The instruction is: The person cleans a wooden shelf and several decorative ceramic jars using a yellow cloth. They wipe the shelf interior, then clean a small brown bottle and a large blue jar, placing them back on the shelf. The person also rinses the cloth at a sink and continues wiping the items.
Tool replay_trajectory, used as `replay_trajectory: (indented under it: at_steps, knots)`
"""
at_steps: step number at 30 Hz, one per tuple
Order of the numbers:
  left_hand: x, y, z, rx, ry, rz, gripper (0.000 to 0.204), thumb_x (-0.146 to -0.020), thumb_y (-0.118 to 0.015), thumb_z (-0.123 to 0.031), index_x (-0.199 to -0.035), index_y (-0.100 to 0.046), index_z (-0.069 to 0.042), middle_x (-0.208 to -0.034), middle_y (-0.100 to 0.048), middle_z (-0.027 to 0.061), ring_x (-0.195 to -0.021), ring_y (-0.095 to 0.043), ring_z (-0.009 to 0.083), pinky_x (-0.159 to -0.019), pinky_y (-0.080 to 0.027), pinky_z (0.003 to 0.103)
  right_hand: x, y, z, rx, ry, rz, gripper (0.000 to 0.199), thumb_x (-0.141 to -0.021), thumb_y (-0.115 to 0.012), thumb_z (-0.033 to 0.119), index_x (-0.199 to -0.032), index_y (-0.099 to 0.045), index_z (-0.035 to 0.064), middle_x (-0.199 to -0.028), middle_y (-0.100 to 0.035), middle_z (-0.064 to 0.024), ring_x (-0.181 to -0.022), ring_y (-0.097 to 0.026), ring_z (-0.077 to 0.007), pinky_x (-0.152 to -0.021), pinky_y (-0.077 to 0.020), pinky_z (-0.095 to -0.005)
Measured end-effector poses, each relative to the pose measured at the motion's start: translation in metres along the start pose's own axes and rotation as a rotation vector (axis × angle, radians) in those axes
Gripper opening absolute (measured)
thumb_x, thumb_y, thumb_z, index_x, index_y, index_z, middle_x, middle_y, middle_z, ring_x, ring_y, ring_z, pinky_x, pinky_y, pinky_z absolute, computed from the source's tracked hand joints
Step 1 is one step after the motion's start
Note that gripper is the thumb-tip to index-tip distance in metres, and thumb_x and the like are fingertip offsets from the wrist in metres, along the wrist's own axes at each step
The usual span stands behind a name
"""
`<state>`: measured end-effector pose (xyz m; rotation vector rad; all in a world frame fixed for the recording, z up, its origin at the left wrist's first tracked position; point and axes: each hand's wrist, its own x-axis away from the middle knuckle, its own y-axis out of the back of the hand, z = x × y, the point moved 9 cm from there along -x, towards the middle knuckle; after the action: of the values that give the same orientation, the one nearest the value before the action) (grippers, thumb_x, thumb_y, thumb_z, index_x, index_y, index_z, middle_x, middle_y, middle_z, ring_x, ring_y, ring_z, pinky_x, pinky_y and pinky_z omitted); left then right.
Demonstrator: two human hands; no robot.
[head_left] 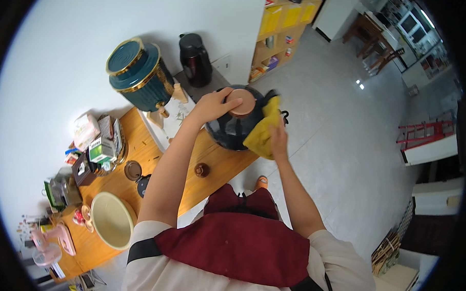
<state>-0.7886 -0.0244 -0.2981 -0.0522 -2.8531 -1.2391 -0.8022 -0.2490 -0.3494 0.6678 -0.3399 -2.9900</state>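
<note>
A glossy dark round vessel (pixel 226 129) with a brown disc (pixel 243 102) on its upper side is at the right end of the wooden table; I cannot tell whether it is a pot or a kettle. My left hand (pixel 215 106) grips it from above, fingers and thumb on the disc. In my right hand (pixel 279 140) is a yellow cloth (pixel 261 138), pressed against the vessel's right side. Black parts stick out beyond the cloth; their shape is partly hidden. A small brown round piece (pixel 202 170) lies on the table near my left forearm.
Behind stand a green-and-gold dispenser (pixel 143 79) on a white tray (pixel 158 135) and a dark thermos jug (pixel 195 59). Leftward are a basket of packages (pixel 102 149), a cream basin (pixel 112 220) and a pink fan (pixel 49 249). A bookshelf (pixel 278 36) rises beyond the table.
</note>
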Motion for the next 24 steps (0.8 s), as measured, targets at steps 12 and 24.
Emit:
replay_trajectory:
  at_steps: [12,24]
  knots:
    - [0.011,0.003,-0.003,0.003,-0.001,-0.100,0.058,-0.084,-0.047,-0.054,-0.120,-0.051,-0.010,-0.106,-0.060,0.0200,-0.108,-0.051,0.0371,-0.091,-0.040,0.040,0.135,-0.146,0.005,0.628,0.707,0.669,0.026,-0.077,-0.053,0.014,-0.101,-0.063,0.0129,-0.118,-0.055,-0.0074,-0.116,-0.046,-0.0286,-0.100,-0.0332,-0.0401]
    - [0.252,-0.117,0.167,0.428,0.402,-0.668,0.055,-0.074,-0.057,0.002,-0.126,-0.040,-0.004,-0.127,-0.042,0.0144,-0.119,-0.040,0.0292,-0.099,-0.035,0.037,0.169,0.034,-0.156,-0.332,-0.948,0.281,0.047,-0.075,-0.046,-0.003,-0.121,-0.050,0.0041,-0.112,-0.056,-0.0101,-0.098,-0.056,-0.0214,-0.086,-0.0456,-0.0292]
